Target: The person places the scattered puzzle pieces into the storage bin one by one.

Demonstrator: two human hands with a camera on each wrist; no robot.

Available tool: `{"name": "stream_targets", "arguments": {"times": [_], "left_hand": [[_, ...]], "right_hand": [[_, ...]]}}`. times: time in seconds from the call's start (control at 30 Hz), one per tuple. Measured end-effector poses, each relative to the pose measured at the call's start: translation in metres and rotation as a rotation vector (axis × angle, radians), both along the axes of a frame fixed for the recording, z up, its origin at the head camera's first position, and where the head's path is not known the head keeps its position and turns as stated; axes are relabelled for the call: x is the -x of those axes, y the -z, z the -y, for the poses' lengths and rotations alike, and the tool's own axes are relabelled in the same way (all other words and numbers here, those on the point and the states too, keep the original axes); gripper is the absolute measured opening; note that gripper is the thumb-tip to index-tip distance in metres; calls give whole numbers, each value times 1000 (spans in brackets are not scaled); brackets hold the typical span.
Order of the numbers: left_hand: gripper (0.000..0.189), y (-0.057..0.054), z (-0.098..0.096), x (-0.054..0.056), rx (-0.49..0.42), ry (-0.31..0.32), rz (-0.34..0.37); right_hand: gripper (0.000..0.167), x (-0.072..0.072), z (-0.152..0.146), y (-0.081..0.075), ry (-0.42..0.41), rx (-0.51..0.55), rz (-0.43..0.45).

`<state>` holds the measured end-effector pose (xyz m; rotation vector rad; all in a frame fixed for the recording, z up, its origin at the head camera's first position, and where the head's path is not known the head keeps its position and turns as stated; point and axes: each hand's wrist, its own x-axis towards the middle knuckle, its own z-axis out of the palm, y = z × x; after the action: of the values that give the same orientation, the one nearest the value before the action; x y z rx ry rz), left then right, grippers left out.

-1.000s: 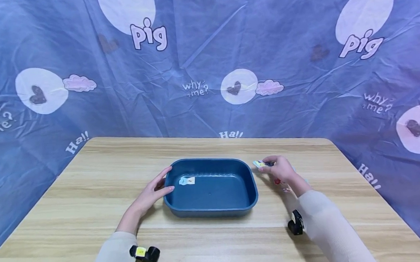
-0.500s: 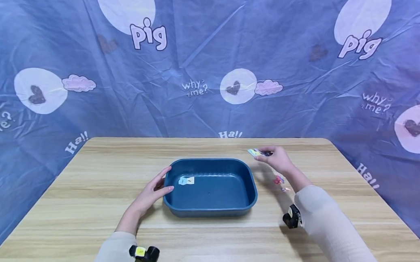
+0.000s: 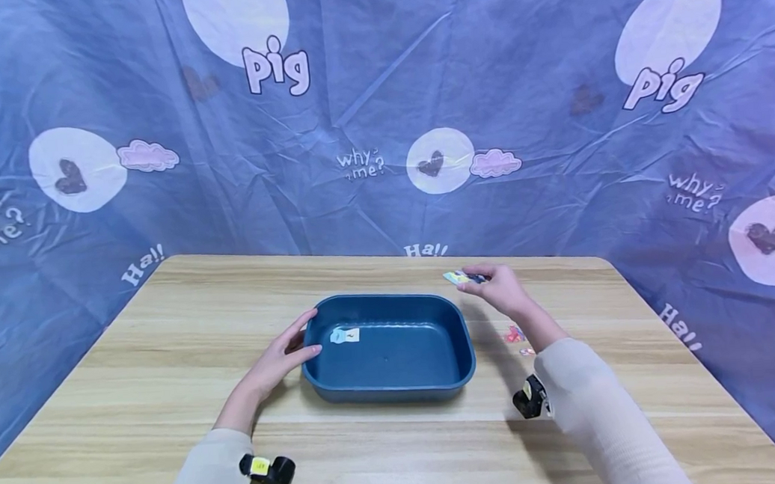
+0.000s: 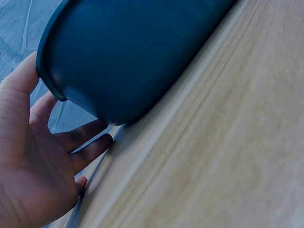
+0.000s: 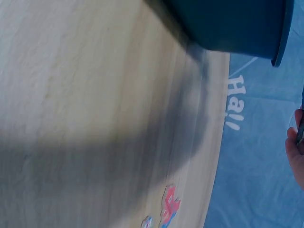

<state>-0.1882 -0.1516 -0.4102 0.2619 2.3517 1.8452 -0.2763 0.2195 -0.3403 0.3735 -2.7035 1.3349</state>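
A dark blue plastic basin (image 3: 388, 394) stands on the wooden table, with a small pale blue and white flat piece (image 3: 344, 336) on its inside at the left. My left hand (image 3: 276, 361) holds the basin's left end, thumb over the rim and the other fingers outside; the left wrist view shows the fingers (image 4: 90, 152) by the outer wall. Above the table past the basin's right back corner, my right hand (image 3: 501, 291) pinches a thin, colourful flat piece (image 3: 459, 277). In the right wrist view only part of that hand (image 5: 295, 152) appears at the edge.
Two small cutouts lie right of the basin: a red one (image 3: 514, 333) and a smaller one (image 3: 527, 352), both beneath my right forearm. A blue printed cloth (image 3: 364, 198) hangs behind the table's back edge. Black wrist cameras (image 3: 268, 471) sit on both sleeves.
My right hand has lifted the flat piece off the table and carried it up and left toward the basin. The red cutout has come into fuller view. My left hand stays put.
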Motion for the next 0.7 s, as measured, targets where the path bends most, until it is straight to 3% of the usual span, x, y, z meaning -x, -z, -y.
{"name": "stream_targets", "arguments": {"times": [0.2, 0.47, 0.7], "left_hand": [[58, 1, 0, 0, 6, -2, -2], [59, 0, -1, 1, 13, 1, 1], [59, 1, -1, 1, 8, 5, -3]], "right_hand": [[39, 0, 12, -1, -30, 9, -27], [36, -3, 31, -4, -39, 87, 18], [34, -6, 54, -8, -97, 132, 5]]}}
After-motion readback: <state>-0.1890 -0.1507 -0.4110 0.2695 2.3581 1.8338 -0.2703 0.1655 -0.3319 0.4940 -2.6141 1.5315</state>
